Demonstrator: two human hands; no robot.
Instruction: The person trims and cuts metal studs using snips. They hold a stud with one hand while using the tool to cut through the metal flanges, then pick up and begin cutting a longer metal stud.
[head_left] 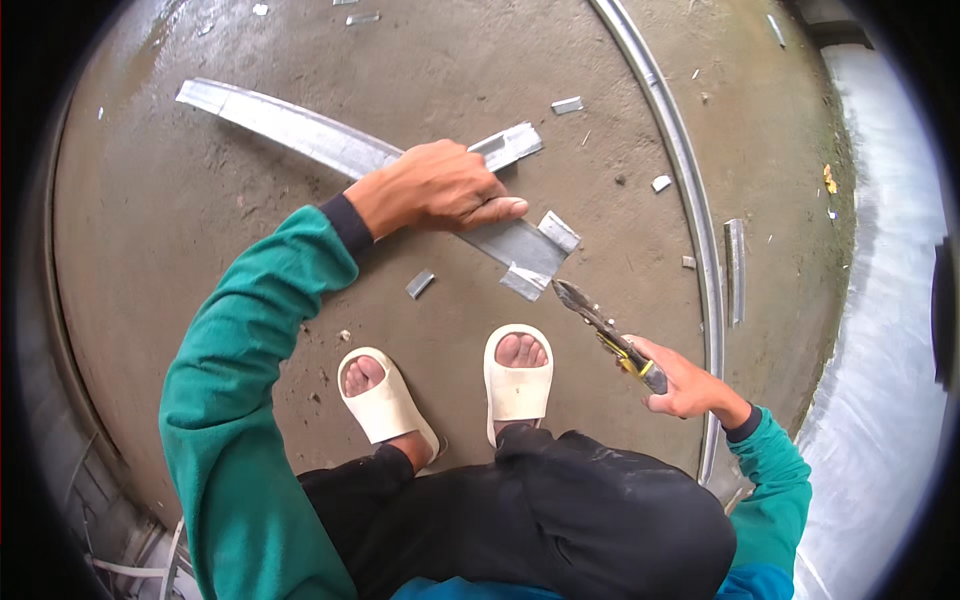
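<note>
My left hand is closed around a long silver metal channel, which slants from the far left toward the middle. At its near right end the metal lies flat, with small side flaps bent outward. A further short strip of metal shows just beyond my left hand; whether it joins the channel is hidden. In my right hand is a pair of tin snips with black and yellow handles. Its dark blades point up and left, close to the channel's end, with a small gap seen between them.
A long metal track runs along the floor to my right, with a shorter metal strip beside it. Small metal offcuts are scattered over the grey concrete floor. My feet, in cream slides, stand near the work.
</note>
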